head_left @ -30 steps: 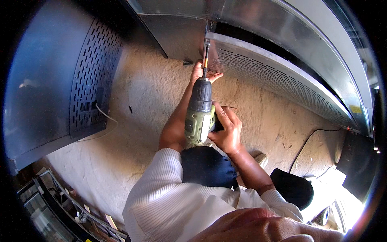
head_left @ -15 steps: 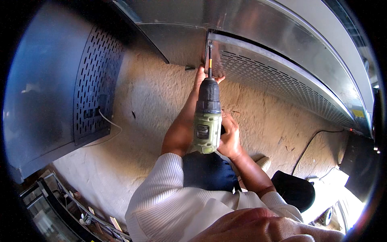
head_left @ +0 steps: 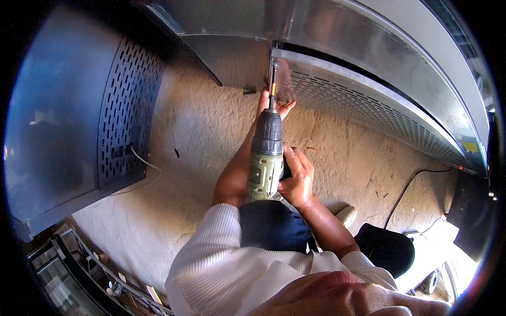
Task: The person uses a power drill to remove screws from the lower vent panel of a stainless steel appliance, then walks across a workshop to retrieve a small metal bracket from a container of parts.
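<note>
A green and grey cordless drill (head_left: pixel 266 155) points away from me, its long bit (head_left: pixel 272 84) reaching the edge of a perforated metal panel (head_left: pixel 369 100). My right hand (head_left: pixel 298 176) is closed around the drill's grip. My left hand (head_left: pixel 274 105) stretches forward beside the bit, fingers spread against the foot of the panel where it meets the concrete floor (head_left: pixel 205 137). My forearms come out of white ribbed sleeves (head_left: pixel 221 253).
A dark metal cabinet (head_left: pixel 68 126) with a slotted side stands at the left, a white wire (head_left: pixel 145 163) coming from it. A black cable (head_left: pixel 406 189) trails over the floor at the right. My dark trouser knees (head_left: pixel 271 226) and a shoe (head_left: pixel 345 213) are below.
The drill and both hands have shifted slightly right and forward in the picture; the bit now sits against the panel's edge. The grip is unchanged.
</note>
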Tool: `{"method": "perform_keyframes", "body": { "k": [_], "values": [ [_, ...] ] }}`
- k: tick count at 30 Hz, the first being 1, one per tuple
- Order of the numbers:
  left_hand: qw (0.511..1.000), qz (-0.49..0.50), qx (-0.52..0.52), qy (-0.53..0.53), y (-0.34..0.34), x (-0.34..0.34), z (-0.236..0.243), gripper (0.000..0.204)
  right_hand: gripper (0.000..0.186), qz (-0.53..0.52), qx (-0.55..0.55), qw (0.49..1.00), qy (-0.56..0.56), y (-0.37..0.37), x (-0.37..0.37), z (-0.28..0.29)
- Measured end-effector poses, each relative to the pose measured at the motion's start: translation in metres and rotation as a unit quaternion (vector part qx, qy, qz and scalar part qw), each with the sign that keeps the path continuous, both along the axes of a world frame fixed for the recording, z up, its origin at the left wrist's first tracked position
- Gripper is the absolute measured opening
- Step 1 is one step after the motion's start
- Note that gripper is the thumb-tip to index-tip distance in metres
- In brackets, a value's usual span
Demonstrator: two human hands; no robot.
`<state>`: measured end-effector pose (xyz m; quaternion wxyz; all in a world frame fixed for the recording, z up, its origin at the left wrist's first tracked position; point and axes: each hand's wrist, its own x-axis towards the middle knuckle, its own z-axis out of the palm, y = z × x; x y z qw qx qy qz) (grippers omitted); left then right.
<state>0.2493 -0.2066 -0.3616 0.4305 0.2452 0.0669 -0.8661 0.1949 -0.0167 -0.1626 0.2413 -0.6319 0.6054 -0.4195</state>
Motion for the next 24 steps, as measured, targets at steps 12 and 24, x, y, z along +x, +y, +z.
{"method": "perform_keyframes", "body": {
  "k": [12,24],
  "values": [
    [0.987,0.055,0.059,-0.138,0.014,-0.030,0.031,0.051,0.084,-0.003,-0.047,0.996,0.077,-0.010,-0.009,-0.007],
    [0.998,0.039,0.047,-0.026,0.009,-0.015,0.014,0.063,0.086,0.005,-0.048,0.997,0.067,-0.013,-0.011,-0.006]
  ]
}}
